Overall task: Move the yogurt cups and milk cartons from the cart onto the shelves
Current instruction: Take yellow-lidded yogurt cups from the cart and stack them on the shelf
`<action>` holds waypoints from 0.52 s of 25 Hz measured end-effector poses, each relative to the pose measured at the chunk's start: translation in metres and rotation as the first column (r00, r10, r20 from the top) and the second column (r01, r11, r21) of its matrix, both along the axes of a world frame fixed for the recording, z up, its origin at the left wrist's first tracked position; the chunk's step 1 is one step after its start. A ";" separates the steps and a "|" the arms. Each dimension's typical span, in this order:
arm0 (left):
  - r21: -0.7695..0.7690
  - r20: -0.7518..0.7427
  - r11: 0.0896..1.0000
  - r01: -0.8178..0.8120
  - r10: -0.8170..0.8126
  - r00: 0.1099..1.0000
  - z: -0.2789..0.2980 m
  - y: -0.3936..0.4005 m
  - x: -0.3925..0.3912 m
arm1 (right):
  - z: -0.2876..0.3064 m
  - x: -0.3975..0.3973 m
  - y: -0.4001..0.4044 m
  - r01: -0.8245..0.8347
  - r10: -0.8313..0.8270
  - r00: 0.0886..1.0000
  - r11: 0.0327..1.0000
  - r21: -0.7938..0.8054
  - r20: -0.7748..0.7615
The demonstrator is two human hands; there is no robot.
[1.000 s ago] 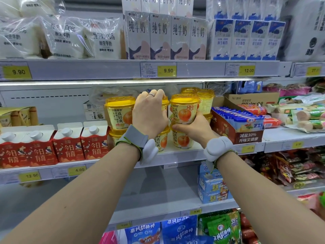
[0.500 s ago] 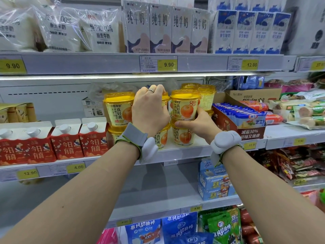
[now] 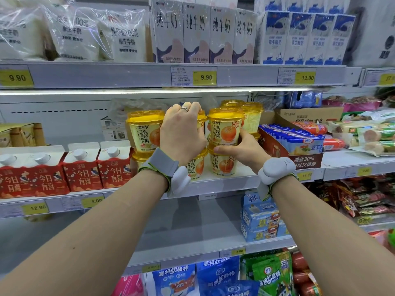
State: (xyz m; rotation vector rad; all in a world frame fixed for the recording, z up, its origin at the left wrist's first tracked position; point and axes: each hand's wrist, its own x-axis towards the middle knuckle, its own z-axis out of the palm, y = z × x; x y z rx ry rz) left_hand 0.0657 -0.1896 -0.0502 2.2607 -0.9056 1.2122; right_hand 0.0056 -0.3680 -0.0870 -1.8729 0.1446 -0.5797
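Note:
Yellow-lidded orange yogurt cups stand stacked two high on the middle shelf (image 3: 224,181). My left hand (image 3: 181,133) wraps over an upper yogurt cup (image 3: 202,120), which it mostly hides. My right hand (image 3: 241,148) grips the base of the upper right yogurt cup (image 3: 224,129), which sits on a lower cup (image 3: 223,163). Another stacked cup (image 3: 144,133) stands just left of my left hand. Red milk cartons (image 3: 83,167) with white caps line the same shelf further left. The cart is out of view.
White milk cartons (image 3: 203,33) and bagged milk (image 3: 70,33) fill the top shelf. A cardboard tray of blue cheese packs (image 3: 295,144) stands right of the cups, sausages beyond it. The shelf below holds a blue carton pack (image 3: 260,218) with bare space left of it.
Both hands stay on the stacked cups. My right hand has slid up from the lower cup to the base of the upper one. The view has drifted slightly.

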 end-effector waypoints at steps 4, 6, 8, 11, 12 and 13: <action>0.012 0.006 1.000 0.005 -0.005 1.000 0.000 0.001 0.000 | -0.002 0.002 -0.003 -0.011 0.011 1.000 1.000 -0.001 0.003; 0.015 0.003 1.000 0.010 -0.010 1.000 0.001 0.002 0.000 | -0.002 0.002 -0.004 -0.015 0.015 1.000 1.000 0.002 0.004; 0.017 -0.006 1.000 0.020 -0.020 1.000 0.001 0.003 0.000 | -0.003 0.002 -0.005 -0.023 0.023 1.000 1.000 0.009 0.007; 0.028 -0.020 0.999 0.040 -0.040 0.999 0.002 0.005 0.000 | -0.004 0.002 -0.006 -0.044 0.044 0.999 0.999 0.028 0.011; 0.026 -0.024 0.999 0.044 -0.043 0.999 0.002 0.006 0.000 | -0.004 0.002 -0.006 -0.049 0.049 0.999 0.998 0.031 0.007; 0.023 -0.026 0.999 0.044 -0.043 0.999 0.002 0.006 0.000 | -0.004 0.003 -0.007 -0.053 0.053 0.999 0.998 0.033 0.003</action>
